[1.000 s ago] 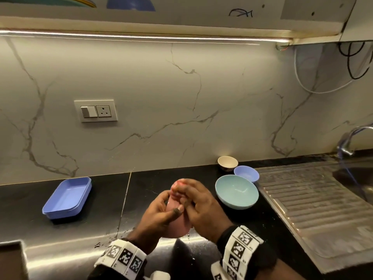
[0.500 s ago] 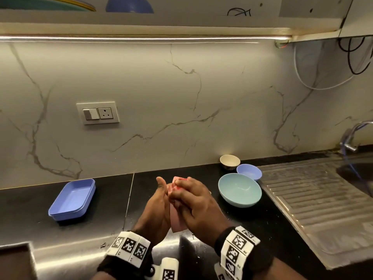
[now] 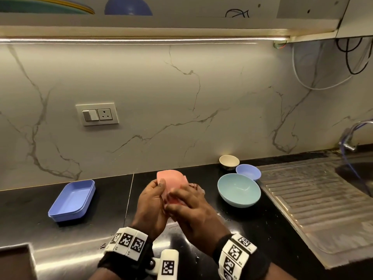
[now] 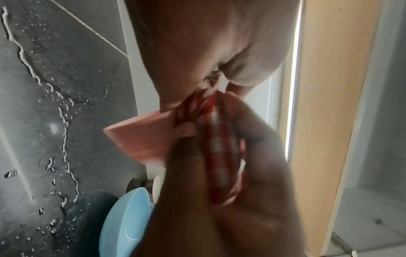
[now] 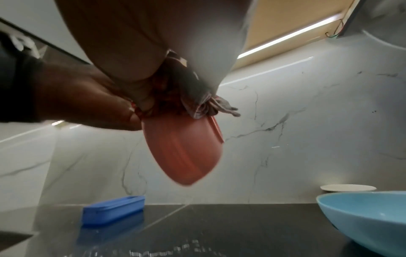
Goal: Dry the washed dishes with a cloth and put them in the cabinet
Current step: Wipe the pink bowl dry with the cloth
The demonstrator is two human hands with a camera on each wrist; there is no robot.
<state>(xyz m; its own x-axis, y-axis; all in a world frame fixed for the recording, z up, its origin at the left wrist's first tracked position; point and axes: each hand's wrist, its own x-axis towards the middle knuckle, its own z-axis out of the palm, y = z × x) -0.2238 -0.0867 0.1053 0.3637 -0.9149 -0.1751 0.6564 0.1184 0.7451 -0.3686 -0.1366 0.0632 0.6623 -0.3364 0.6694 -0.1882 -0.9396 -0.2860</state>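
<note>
A pink bowl [image 3: 171, 179] is held up over the black counter [image 3: 113, 199], tilted on edge. My left hand [image 3: 154, 196] grips its rim, thumb on the near side. My right hand [image 3: 187, 205] holds a bunched red-checked cloth [image 3: 193, 186] pressed into the bowl. The left wrist view shows the cloth [image 4: 216, 144] wadded between my fingers against the pink bowl [image 4: 140, 137]. In the right wrist view the bowl [image 5: 184, 153] hangs below the cloth [image 5: 204, 106]. Most of the cloth is hidden by my hands.
A teal bowl [image 3: 239, 189], a small blue bowl [image 3: 248, 171] and a cream cup [image 3: 229, 161] stand to the right. A blue rectangular tray [image 3: 72, 201] lies at the left. The steel drainboard [image 3: 314, 199] and tap [image 3: 351, 136] are far right. Dishes sit in the cabinet [image 3: 129, 9] overhead.
The bowl has been turned in my hands and raised a little, more of its pink surface now showing above my fingers. My right hand has shifted the cloth across it.
</note>
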